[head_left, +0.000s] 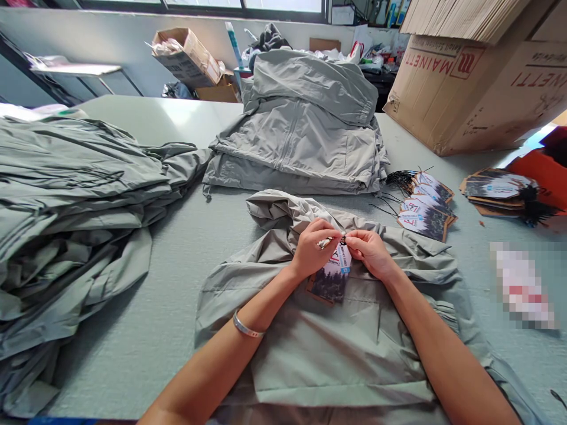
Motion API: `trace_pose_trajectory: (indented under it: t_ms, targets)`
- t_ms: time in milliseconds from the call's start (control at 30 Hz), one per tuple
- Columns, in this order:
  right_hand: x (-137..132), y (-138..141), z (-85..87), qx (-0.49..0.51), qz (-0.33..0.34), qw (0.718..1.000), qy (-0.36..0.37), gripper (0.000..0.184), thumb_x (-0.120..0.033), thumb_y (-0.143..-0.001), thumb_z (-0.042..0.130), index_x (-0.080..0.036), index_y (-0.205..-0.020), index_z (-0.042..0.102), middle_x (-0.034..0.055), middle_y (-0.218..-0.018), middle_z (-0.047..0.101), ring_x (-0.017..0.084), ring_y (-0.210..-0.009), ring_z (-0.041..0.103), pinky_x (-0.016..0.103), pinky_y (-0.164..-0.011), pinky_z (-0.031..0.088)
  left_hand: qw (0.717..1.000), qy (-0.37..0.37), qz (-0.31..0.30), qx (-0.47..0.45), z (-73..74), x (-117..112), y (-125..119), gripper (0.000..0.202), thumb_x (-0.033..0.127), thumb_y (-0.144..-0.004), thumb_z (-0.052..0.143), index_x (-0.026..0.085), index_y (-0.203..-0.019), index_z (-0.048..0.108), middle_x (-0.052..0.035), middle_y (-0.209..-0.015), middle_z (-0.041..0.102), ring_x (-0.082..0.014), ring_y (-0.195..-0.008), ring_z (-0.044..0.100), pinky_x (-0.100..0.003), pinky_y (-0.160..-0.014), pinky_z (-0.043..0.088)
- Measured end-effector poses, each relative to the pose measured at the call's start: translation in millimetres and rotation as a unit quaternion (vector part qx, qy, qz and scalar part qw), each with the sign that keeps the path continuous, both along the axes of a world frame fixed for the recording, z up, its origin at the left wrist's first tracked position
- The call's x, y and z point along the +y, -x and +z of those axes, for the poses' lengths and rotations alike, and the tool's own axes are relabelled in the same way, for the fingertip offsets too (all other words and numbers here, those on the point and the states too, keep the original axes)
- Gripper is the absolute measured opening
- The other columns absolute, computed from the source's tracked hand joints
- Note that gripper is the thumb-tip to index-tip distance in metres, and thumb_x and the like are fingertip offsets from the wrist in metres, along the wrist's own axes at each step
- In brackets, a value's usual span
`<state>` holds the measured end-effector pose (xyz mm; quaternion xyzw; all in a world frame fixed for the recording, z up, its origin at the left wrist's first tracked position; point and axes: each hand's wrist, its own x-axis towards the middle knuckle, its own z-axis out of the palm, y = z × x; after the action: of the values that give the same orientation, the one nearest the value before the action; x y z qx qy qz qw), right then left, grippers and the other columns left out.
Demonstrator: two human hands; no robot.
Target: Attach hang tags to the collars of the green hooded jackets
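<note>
Left hand [315, 248] and right hand [370, 254], both nearly closed, pinching the small loop [343, 239] of a swing tag [334, 274] at the collar of a grey-green jacket [328, 354] on the table [133, 330]; short, steady finger movements best here.

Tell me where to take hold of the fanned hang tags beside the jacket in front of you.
Pinch the nearest hang tag by its lower edge, coming from above on your side. The tags lie flat, fanned and overlapping, so that edge looks the most free, and the black strings trail off at the far end, away from your fingers.
</note>
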<state>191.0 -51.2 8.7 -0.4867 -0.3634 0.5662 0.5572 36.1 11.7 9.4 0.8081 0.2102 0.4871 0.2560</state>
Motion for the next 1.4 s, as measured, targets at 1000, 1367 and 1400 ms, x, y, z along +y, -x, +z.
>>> trace_pose_trajectory:
  t_ms: [1000, 1367, 1400]
  targets:
    - [-1, 5, 5.3, -0.078, 0.03, 0.996, -0.005, 0.037, -0.048, -0.058, 0.081, -0.014, -0.069, 0.069, -0.004, -0.055, 0.052, 0.007, -0.051, 0.036, 0.023, -0.049, 0.028, 0.999, -0.01, 0.007, -0.035, -1.2, -2, -1, 0.009, 0.019, -0.089, 0.063, 0.017, -0.082, 0.069, -0.003, -0.077, 0.062, -0.0137, -0.076, 0.056, -0.026, -0.069, 0.048]
    - [2, 6, -6.1, -0.1, 0.023, 0.995, -0.016, 0.039, -0.045, -0.052, 0.085, -0.016, -0.058, 0.061, -0.0034, -0.055, 0.054, 0.008, -0.052, 0.04, 0.023, -0.051, 0.03, 1.0, 0.001, 0.005, -0.026, -2.4, -2, -1, 0.01, 0.02, -0.09, 0.062, 0.017, -0.083, 0.069, -0.0034, -0.077, 0.062, -0.0142, -0.077, 0.056, -0.027, -0.069, 0.047]
    - [2, 6, -6.9, -0.103, 0.024, 0.994, -0.017, 0.037, -0.044, -0.052, 0.085, -0.016, -0.058, 0.062, -0.0031, -0.055, 0.055, 0.008, -0.053, 0.041, 0.024, -0.051, 0.031, 1.0, 0.001, 0.005, -0.024, -2.8, -2, -1, 0.011, 0.021, -0.09, 0.062, 0.017, -0.083, 0.069, -0.0035, -0.077, 0.062, -0.0144, -0.077, 0.056, -0.027, -0.07, 0.047]
